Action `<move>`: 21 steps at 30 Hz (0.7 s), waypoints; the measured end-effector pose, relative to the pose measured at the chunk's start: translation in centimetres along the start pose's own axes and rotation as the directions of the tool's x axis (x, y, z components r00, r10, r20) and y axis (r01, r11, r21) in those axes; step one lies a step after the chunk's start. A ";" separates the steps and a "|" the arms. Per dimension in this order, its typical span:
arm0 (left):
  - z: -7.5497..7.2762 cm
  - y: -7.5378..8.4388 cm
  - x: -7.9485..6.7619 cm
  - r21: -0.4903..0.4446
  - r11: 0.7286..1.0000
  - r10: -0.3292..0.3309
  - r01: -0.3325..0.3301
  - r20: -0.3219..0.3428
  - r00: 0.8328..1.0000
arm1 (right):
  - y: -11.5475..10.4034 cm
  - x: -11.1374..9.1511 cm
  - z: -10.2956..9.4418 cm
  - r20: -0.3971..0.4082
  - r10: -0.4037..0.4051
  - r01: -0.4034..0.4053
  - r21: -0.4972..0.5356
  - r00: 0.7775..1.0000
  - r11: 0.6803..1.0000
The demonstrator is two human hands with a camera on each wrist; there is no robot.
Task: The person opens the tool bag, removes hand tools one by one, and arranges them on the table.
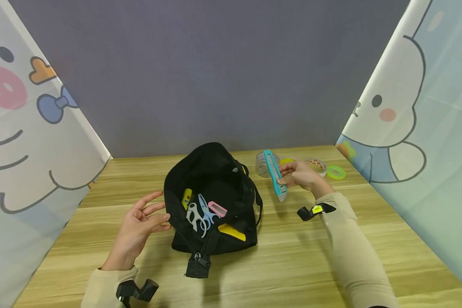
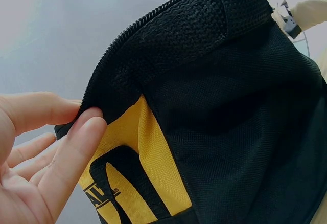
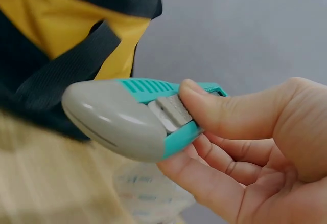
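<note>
A black tool bag (image 1: 232, 248) with yellow panels stands unzipped on the table, its mouth towards me. My left hand (image 1: 140, 224) pinches the zippered rim between thumb and fingers at the bag's left side. Inside lie white-handled scissors (image 1: 194, 217), blue scissors (image 1: 204, 205), a small pink cutter-like piece (image 1: 217, 209) and a yellow tube (image 1: 186, 198). Right of the bag, my right hand (image 1: 302, 176) holds a teal and grey utility knife (image 1: 274, 171) above the table. In the right wrist view the thumb presses on the knife's grey slider (image 3: 173, 110).
Behind the right hand, along the table's back, are a wide clear tape roll (image 1: 261, 167), a yellow-rimmed roll (image 1: 287, 161), a tape roll with a patterned core (image 1: 317, 165) and a green tape roll (image 1: 336, 172). A grey panel (image 1: 223, 77) rises at the back edge.
</note>
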State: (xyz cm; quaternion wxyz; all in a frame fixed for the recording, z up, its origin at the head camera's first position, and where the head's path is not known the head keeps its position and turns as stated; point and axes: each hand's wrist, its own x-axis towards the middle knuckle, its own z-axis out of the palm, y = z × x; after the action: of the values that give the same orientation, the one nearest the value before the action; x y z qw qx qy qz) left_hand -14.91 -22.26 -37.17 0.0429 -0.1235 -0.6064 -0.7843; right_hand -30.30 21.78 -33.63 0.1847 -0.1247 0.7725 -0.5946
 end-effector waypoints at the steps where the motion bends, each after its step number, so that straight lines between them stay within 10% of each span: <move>1: 0.0 0.0 0.0 0.001 1.000 -0.001 0.001 0.000 1.000 | 0.4 0.0 -0.1 -0.010 0.015 -0.015 0.005 1.000 1.000; 21: 0.1 0.2 0.1 0.014 1.000 -0.006 0.006 -0.006 1.000 | 7.7 0.8 0.1 -0.117 0.201 -0.206 -0.026 0.972 0.978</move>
State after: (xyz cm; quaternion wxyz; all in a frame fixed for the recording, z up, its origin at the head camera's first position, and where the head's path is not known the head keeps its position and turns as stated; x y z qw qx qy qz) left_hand -14.93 -22.25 -37.00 0.0432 -0.1193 -0.6121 -0.7805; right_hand -30.75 23.38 -41.15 0.1980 -0.0142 0.8016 -0.5640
